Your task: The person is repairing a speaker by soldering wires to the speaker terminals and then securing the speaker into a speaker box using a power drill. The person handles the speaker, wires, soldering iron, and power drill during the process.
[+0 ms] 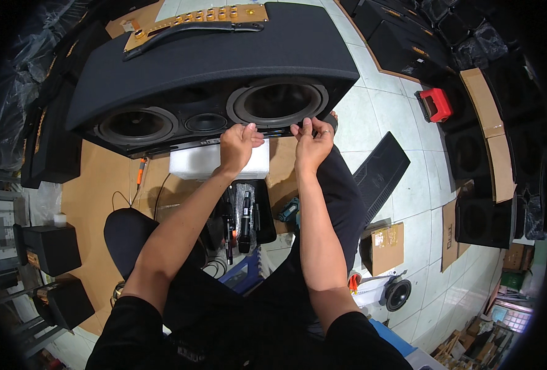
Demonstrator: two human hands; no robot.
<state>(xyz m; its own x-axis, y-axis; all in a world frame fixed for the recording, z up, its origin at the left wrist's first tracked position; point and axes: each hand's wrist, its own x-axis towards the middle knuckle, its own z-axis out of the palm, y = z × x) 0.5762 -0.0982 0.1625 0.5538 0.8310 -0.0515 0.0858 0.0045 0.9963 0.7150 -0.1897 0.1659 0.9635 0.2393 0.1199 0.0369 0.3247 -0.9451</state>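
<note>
A large black speaker cabinet (212, 58) stands in front of me, its front facing me. In its open front sit a right woofer (277, 103), a left woofer (136, 126) and a small round driver (205, 123) between them. My left hand (239, 145) is closed at the cabinet's lower front edge, below the right woofer's left side. Under that woofer's right side, my right hand (314, 143) is closed in a pinch. A thin dark strip with bluish glints runs between the two hands. What lies between the fingers is too small to make out.
Below the cabinet is a white foam block (184, 163), near a black case (266, 216) with microphones (245, 222). A screwdriver (141, 171) lies left. A black grille (381, 176), cardboard box (387, 249), red object (435, 105) and loose driver (398, 295) are right.
</note>
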